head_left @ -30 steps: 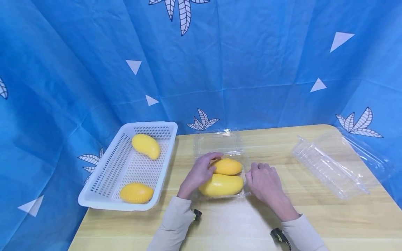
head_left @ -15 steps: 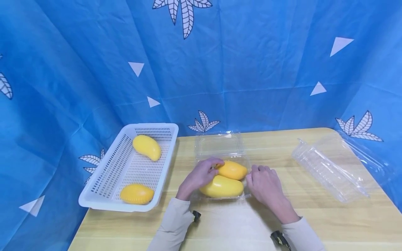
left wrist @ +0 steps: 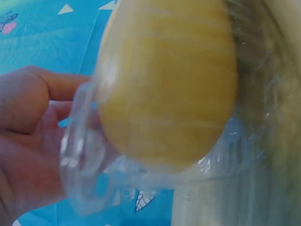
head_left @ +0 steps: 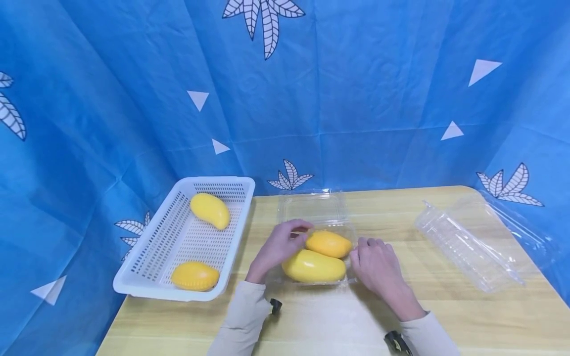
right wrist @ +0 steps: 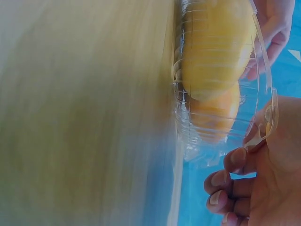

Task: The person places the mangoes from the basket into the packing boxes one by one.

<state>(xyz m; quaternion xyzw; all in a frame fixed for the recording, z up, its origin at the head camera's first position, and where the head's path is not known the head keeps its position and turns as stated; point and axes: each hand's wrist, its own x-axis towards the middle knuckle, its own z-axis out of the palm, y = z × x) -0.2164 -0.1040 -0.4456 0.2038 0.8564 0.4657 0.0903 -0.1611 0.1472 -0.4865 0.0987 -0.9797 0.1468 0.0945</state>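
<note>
Usefully, the right hand [head_left: 377,266] pinches the box [right wrist: 250,103] at its rim; the left hand [head_left: 279,245], fingers loose, is beside the orange mango [head_left: 328,244], lying inside against the yellow mango [head_left: 314,267]. Best brace that rim and nudge gently.

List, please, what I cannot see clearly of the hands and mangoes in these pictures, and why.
Head view: fingertips of the right hand, hidden beneath its knuckles.
Left wrist view: fingertips of the left hand, hidden behind the yellow mango.
Same view: that mango's upper part, cut by the top edge.
Right wrist view: part of the orange mango, behind the yellow one.
</note>
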